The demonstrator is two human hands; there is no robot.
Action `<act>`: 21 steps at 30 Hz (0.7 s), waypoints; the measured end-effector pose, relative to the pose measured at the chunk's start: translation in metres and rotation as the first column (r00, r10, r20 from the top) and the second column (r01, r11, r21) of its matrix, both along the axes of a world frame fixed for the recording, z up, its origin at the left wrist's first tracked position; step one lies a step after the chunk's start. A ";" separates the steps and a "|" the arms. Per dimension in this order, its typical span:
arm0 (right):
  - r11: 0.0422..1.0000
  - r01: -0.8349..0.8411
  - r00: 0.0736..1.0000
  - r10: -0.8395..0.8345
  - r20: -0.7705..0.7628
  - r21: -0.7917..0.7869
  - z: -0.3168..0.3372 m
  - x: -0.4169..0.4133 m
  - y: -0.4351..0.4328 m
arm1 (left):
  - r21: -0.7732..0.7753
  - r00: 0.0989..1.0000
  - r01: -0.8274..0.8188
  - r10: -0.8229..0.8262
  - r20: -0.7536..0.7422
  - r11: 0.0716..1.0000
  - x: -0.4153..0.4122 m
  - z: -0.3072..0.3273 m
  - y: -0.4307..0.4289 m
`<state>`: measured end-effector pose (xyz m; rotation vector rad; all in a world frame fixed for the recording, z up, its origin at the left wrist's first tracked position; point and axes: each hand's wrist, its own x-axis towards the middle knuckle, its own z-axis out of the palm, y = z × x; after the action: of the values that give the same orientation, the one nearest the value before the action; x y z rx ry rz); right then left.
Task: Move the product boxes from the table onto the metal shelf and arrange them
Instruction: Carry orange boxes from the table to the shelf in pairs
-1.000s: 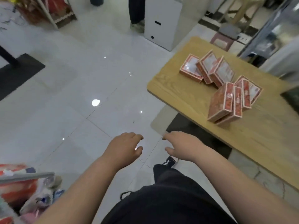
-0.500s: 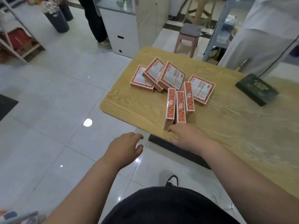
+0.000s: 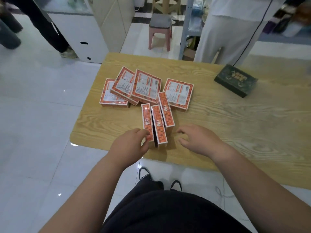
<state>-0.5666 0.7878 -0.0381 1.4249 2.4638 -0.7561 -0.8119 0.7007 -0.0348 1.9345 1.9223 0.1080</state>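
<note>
Three orange product boxes stand on edge side by side near the front of the wooden table (image 3: 235, 132): a left one (image 3: 147, 121), a middle one (image 3: 159, 126) and a right one (image 3: 166, 111). Behind them several more orange boxes (image 3: 146, 86) lie flat and partly overlapping. My left hand (image 3: 129, 143) rests its curled fingertips against the near left end of the left box, without closing round it. My right hand (image 3: 198, 140) hovers open just right of the standing boxes, a small gap away from them.
A dark green box (image 3: 235, 79) lies at the table's far right. Behind the table stand a person in white trousers (image 3: 223, 34), a pink stool (image 3: 159, 29) and a grey metal upright (image 3: 184, 29). A white cabinet (image 3: 80, 36) and another person's legs (image 3: 48, 31) are at far left.
The view swung from the floor to the table. My left hand came up from over the floor to the left box. My right hand shifted to the right of the standing boxes.
</note>
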 end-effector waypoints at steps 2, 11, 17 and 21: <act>0.999 0.043 0.998 -0.042 0.040 -0.004 0.000 0.006 0.003 | 0.025 0.996 0.083 -0.084 0.003 0.996 0.002 0.005 0.029; 0.942 0.335 0.933 -0.329 0.146 -0.014 -0.011 0.058 0.002 | 0.042 0.891 0.452 -0.453 0.018 0.891 0.071 0.005 0.140; 0.922 0.386 0.915 -0.380 0.133 -0.023 -0.028 0.114 -0.004 | -0.066 0.822 0.568 -0.569 -0.004 0.821 0.141 -0.025 0.179; 0.922 0.384 0.917 -0.374 0.136 -0.052 -0.042 0.167 0.021 | -0.175 0.825 0.552 -0.564 -0.024 0.815 0.195 -0.053 0.212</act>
<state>-0.3995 0.8084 -0.0799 1.8863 2.0655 -0.7949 -0.6174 0.9132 -0.0879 2.3245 1.2717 -0.2863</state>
